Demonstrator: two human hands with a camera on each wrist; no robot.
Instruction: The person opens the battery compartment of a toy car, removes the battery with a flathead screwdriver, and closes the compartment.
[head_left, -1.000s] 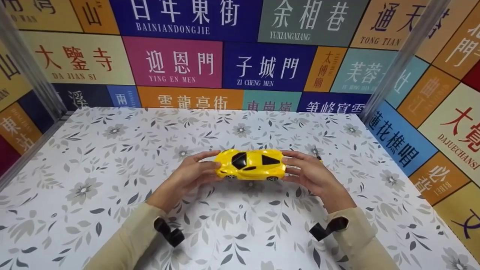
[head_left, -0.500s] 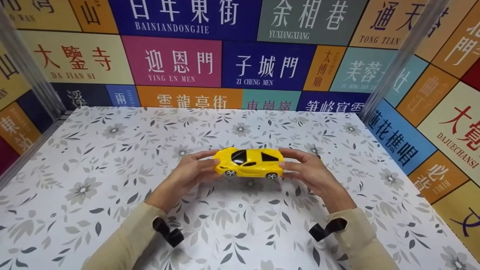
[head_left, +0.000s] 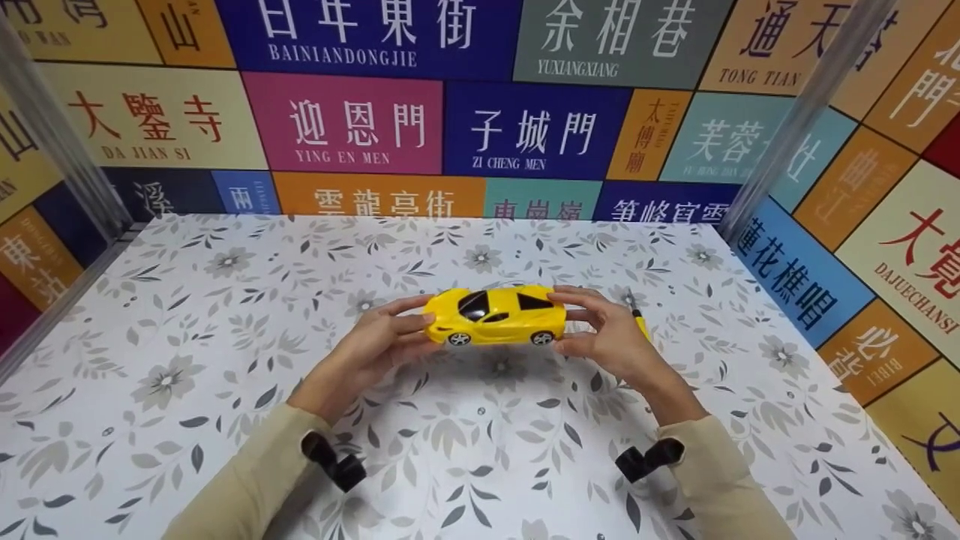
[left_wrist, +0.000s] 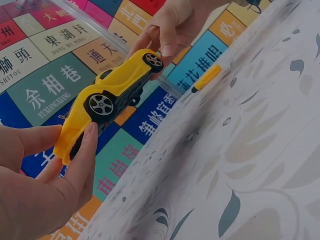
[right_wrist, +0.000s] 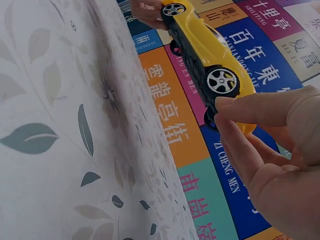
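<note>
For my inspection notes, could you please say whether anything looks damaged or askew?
Nothing stands out: the yellow toy sports car shows no visible damage, its visible wheels look in place, no spill shows.

The head view is bright and fairly even, and a faint, soft-edged shadow lies on the surface (head_left: pixel 495 465) beneath the toy car (head_left: pixel 495 316), suggesting light from above. Pale streaks of glare run along the clear post (head_left: pixel 802 112) at the surface's far right corner. A slight sheen shows on the car's body. Both wrist views look dimmer and greyer, softer in fine detail, with a smudgy dark shadow across the surface.
</note>
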